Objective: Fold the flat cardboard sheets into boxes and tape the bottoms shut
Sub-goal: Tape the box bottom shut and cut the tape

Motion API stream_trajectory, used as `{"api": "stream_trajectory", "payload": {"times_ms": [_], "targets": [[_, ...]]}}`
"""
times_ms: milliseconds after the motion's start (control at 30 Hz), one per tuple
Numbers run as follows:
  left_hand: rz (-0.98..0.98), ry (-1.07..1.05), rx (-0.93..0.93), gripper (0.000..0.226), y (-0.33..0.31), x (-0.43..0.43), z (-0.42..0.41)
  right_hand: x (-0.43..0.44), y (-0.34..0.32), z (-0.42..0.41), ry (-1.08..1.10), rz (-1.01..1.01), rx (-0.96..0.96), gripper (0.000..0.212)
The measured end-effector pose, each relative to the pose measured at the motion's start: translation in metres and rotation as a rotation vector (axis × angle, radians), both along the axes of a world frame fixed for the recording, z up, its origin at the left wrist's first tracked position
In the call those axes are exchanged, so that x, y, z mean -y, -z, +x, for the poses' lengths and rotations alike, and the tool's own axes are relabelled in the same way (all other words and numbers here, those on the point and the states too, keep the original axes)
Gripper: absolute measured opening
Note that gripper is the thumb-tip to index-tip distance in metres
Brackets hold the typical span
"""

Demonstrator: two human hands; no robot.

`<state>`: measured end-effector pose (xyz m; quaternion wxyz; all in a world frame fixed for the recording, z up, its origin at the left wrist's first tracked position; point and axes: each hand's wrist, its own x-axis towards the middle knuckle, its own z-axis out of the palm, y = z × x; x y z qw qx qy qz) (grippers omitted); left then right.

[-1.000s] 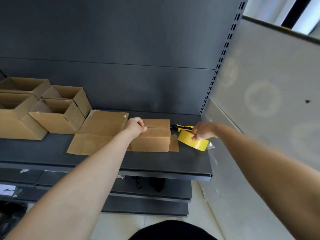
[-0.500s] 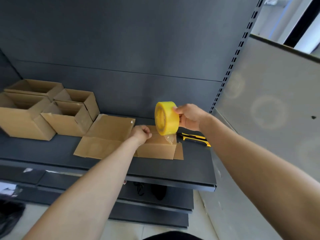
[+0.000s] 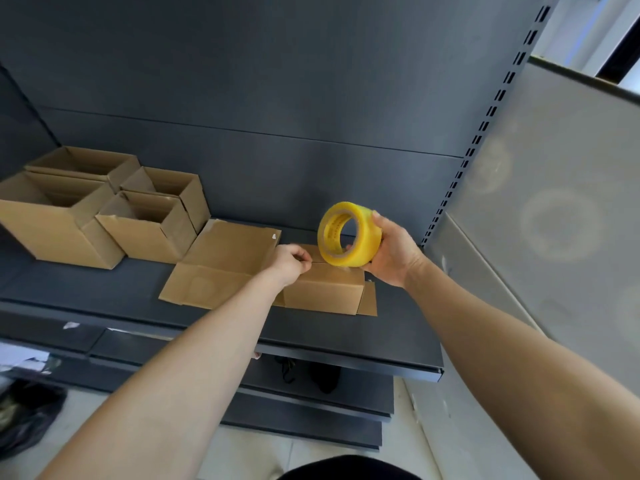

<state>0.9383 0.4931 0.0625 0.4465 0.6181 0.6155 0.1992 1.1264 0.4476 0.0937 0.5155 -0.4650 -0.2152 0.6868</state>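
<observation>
Head view: right hand (image 3: 391,252) grips the yellow tape roll (image 3: 349,234) just above the box (image 3: 323,289); left hand (image 3: 290,260), fingers curled, pinches at its top.

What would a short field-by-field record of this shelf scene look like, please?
left hand: fingers curled on top of the folded box; what they pinch is unclear
right hand: grips the yellow tape roll, held just above the box
folded box: on the shelf, upper flaps closed
flat sheet: lies to the box's left
open boxes: grouped at the shelf's left end
</observation>
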Motion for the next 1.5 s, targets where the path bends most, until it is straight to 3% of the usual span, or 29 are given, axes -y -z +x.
{"api": "stream_trajectory", "payload": {"times_ms": [167,367,467,567,767,900,1000,1067,1167,1300,1333,1400,1500], "targets": [[-0.006,-0.010,0.009,0.008,-0.001,0.000,0.001,-0.005,-0.005,0.005,0.009,0.034,0.063,0.026],[-0.030,-0.020,0.014,0.009,-0.003,-0.001,0.000,-0.015,-0.033,-0.006,0.068,0.259,-0.310,0.030],[-0.034,-0.029,0.026,0.008,-0.003,0.000,0.000,-0.021,-0.034,-0.015,0.152,0.187,-0.422,0.020],[-0.029,-0.032,0.032,0.007,-0.003,0.001,-0.003,-0.021,-0.024,-0.026,0.185,0.032,-0.389,0.045],[-0.020,0.024,0.023,0.011,-0.003,0.001,-0.007,-0.019,0.004,-0.028,0.184,0.015,-0.324,0.071],[0.021,0.006,-0.062,0.008,-0.002,0.003,-0.006,-0.014,0.023,-0.030,0.200,0.018,-0.278,0.034],[0.076,0.038,-0.301,0.005,-0.006,0.005,-0.003,-0.009,0.032,-0.028,0.193,0.022,-0.332,0.034],[0.073,0.072,-0.335,0.006,-0.009,0.003,0.000,-0.008,0.034,-0.026,0.177,0.025,-0.334,0.036],[-0.110,0.006,-0.081,0.021,-0.016,-0.004,0.007,-0.008,0.036,-0.024,0.194,0.040,-0.356,0.033],[-0.554,-0.236,0.585,0.039,-0.025,-0.004,0.004,-0.007,0.037,-0.022,0.193,0.059,-0.404,0.031],[-0.617,-0.264,0.681,0.048,-0.024,-0.005,0.003,-0.007,0.037,-0.021,0.189,0.061,-0.407,0.031],[-0.650,-0.276,0.730,0.056,-0.020,-0.010,0.002,-0.007,0.037,-0.020,0.186,0.062,-0.410,0.031],[-0.627,-0.273,0.713,0.042,-0.015,-0.014,0.001,-0.008,0.034,-0.018,0.151,0.062,-0.391,0.030]]}}
